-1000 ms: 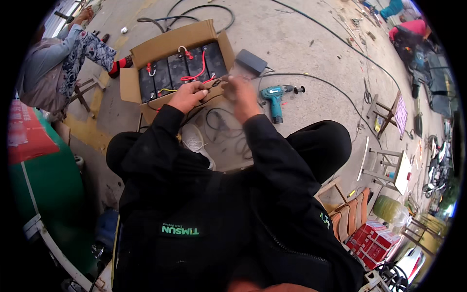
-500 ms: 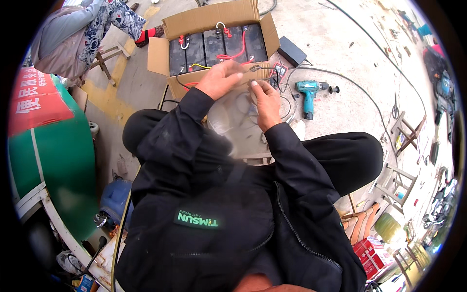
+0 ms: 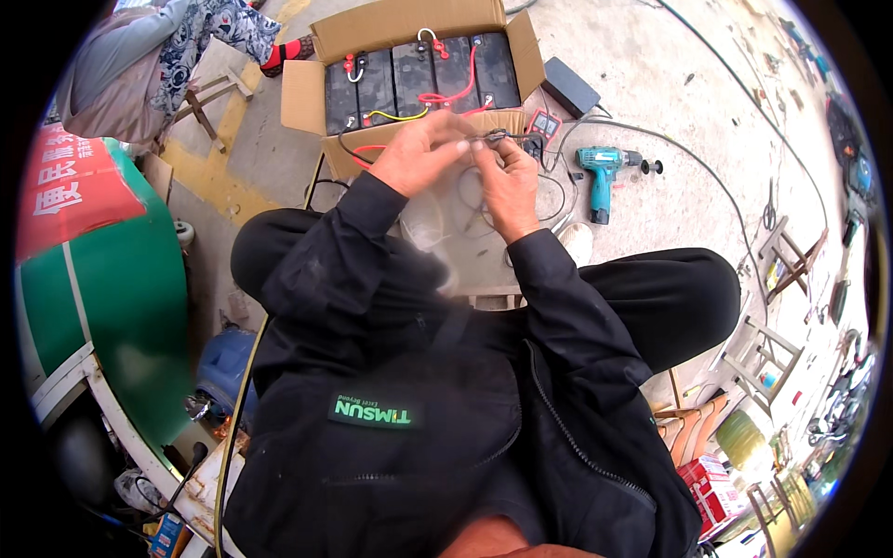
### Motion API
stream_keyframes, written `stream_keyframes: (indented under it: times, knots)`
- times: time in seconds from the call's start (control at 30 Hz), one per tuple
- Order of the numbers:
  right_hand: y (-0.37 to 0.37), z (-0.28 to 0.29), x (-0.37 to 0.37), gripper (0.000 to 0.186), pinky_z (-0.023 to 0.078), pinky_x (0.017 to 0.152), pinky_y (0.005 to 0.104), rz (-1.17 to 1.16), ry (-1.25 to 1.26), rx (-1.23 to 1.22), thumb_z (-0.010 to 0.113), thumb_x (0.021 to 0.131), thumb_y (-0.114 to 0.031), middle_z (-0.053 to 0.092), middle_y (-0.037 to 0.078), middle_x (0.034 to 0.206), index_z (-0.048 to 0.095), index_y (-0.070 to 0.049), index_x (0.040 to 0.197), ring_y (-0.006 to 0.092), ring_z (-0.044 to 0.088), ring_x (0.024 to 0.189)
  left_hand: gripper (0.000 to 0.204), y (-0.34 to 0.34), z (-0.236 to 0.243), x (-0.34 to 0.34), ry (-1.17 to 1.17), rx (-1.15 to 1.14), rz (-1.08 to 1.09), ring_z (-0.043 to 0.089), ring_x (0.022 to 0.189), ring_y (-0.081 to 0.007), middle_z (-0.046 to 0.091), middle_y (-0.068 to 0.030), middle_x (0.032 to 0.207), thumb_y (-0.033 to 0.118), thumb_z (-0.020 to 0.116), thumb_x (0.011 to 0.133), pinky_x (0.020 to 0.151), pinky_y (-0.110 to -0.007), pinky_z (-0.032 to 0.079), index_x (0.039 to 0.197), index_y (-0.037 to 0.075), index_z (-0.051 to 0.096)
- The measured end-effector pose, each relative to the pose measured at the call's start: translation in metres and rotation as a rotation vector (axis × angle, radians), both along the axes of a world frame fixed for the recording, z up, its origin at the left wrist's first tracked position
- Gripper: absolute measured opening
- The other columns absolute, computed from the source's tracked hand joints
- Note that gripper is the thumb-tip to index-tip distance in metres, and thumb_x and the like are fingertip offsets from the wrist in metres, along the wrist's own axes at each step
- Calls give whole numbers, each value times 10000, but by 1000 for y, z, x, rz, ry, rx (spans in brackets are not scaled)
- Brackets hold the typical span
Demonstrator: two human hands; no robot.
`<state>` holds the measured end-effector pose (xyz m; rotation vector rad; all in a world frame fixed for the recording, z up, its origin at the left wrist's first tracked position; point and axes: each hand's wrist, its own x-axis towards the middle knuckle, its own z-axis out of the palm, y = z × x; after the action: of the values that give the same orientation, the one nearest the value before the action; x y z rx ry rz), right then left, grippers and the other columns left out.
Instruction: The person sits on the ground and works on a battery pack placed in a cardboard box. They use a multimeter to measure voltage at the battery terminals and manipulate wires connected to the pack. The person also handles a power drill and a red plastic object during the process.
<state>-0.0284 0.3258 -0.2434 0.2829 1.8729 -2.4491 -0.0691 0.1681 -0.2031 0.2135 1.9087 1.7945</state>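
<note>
In front of my knees, my left hand (image 3: pixel 423 156) and my right hand (image 3: pixel 511 192) meet at the fingertips, both pinching a thin dark wire (image 3: pixel 499 136). Fine detail at the pinch is too small to make out. Just beyond them stands an opened cardboard box (image 3: pixel 296 100) holding several black batteries (image 3: pixel 411 78). Red, white and yellow leads join the battery terminals; a red lead (image 3: pixel 450 96) loops across the tops. A red multimeter (image 3: pixel 544 124) lies right of my fingers, partly among cables. Loose thin cable (image 3: pixel 564 197) coils below my right hand.
A teal cordless drill (image 3: pixel 600 179) lies on the concrete at right, below a black power adapter (image 3: pixel 570 86). Wooden stools (image 3: pixel 765 358) stand farther right. At left are a green panel (image 3: pixel 121 279), a blue jug (image 3: pixel 223 365) and a seated person (image 3: pixel 139 70).
My right hand has moved slightly in toward my left, and the fingertips are now together on the wire. The view has shifted a little.
</note>
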Motion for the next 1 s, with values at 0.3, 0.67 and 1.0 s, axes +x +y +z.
stream_keyframes:
  times: [0.3,0.67,1.0]
  knots:
    - [14,-8,-1,161,430,707,203,47,113,139,640,950,-150,630,-24,867,677,4,921,42,530,797,223,2,-3,-4,24,-77,8,627,1000,-130,669,-76,1054,75,639,923,892,-278,502,1117,-29,607]
    - [12,-9,-3,136,465,789,237,60,62,65,644,951,-129,642,7,947,628,-14,1021,67,569,871,373,4,-3,0,63,-172,51,624,1004,-128,661,-103,1077,75,612,935,914,-284,478,1274,-38,508]
    - [11,-9,-6,195,470,818,258,14,26,81,661,938,-165,652,45,997,617,4,1025,99,580,909,360,5,-2,0,-26,-47,8,615,993,-127,653,-98,1099,80,593,951,908,-275,479,1278,-45,510]
